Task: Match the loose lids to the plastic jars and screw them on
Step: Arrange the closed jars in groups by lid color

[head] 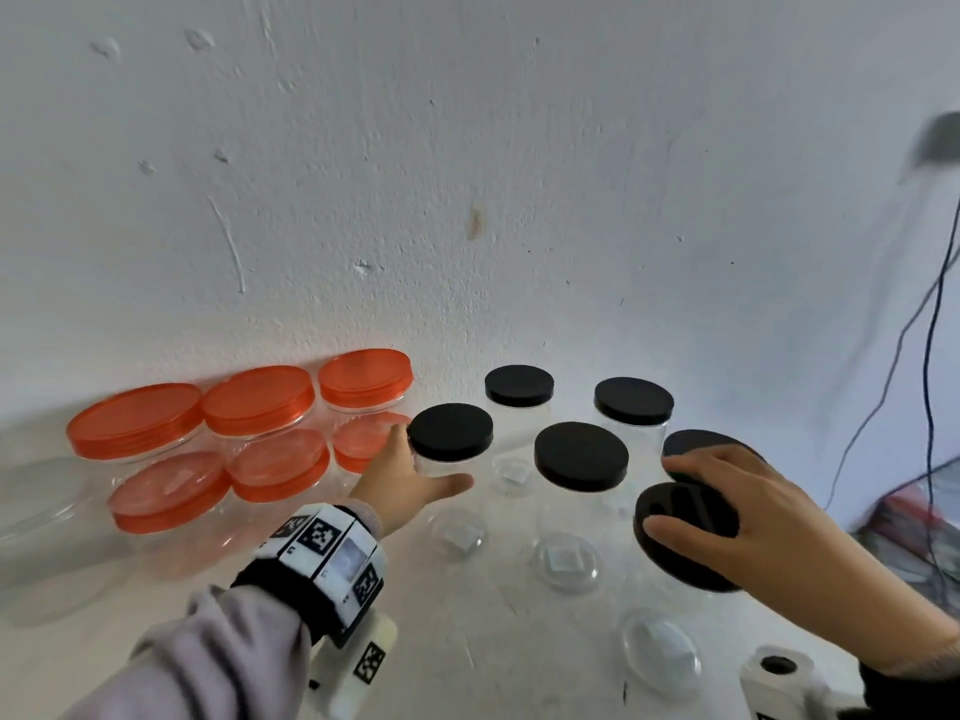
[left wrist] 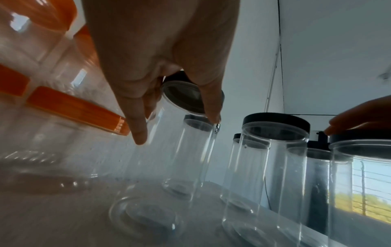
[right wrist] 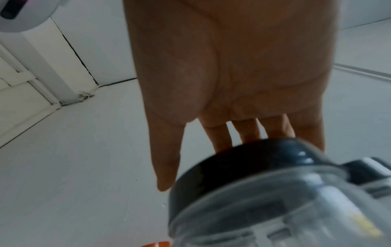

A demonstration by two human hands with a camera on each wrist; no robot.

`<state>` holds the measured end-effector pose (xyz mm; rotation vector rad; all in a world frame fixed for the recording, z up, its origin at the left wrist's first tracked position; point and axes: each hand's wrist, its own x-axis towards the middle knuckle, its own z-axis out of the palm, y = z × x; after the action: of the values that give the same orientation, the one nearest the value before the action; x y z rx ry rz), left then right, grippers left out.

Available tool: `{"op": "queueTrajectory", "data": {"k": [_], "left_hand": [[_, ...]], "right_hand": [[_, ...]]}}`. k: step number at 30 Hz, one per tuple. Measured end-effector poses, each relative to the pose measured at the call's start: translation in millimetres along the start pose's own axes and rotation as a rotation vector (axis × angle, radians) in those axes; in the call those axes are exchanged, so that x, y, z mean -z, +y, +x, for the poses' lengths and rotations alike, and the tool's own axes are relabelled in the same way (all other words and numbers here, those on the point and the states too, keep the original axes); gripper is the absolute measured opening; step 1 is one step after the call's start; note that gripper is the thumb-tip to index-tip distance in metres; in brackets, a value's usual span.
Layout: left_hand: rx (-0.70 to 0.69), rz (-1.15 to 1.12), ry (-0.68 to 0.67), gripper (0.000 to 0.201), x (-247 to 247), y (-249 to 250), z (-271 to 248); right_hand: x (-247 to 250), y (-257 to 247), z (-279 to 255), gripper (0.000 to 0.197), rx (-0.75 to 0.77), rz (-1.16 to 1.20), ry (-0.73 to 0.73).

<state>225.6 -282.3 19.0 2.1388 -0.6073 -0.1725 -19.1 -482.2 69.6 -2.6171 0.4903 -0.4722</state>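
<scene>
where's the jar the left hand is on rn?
Head view: the jar stands left of centre, at the left end of the black-lidded group, right beside the orange-lidded jars. The left hand wraps its clear body just below the lid.

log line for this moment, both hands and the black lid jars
left hand: holds leftmost black-lidded jar | right hand: grips black lid on nearest jar | orange-lidded jars: capped by wall
</scene>
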Motion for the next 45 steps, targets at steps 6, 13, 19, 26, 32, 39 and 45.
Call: {"op": "queueTrajectory", "data": {"k": [6,13,19,26,32,39,45], "left_hand": [[-0.005,0.011,0.082,0.091,-11.4,11.1,18.5],[-0.03,0.544,0.059,0.105,-1.6,37.2,39.6],[-0.033,0.865,-0.15,0.091,13.7,72.8,62.9],[0.038,0.95,-0.282,0.087,18.9,96.7,86.0],[0.047,1.039,-0.256,0.067,14.4,98.6,105.9],[0.1,1.039,-0.246,0.064,6.1,98.3,127.3],[0.108,1.063,-0.219,0.068,3.4,100.8,132.4]], "right_hand": [[-7.7,5.7,-6.0,0.066,-0.024,-0.03,-0.042],[-5.0,5.8,-8.8,0.071,-0.04,-0.012,-0.075],[-1.9,3.6,-11.5,0.094,-0.007,-0.006,-0.12],[-1.8,-3.2,-6.6,0.078,0.046,-0.049,-0.194],[-2.0,-3.2,-0.6,0.075,0.05,-0.112,-0.218],[-2.2,-0.8,5.2,0.075,0.107,-0.206,-0.271],[-7.0,4.8,5.0,0.078,0.159,-0.185,-0.219]]}}
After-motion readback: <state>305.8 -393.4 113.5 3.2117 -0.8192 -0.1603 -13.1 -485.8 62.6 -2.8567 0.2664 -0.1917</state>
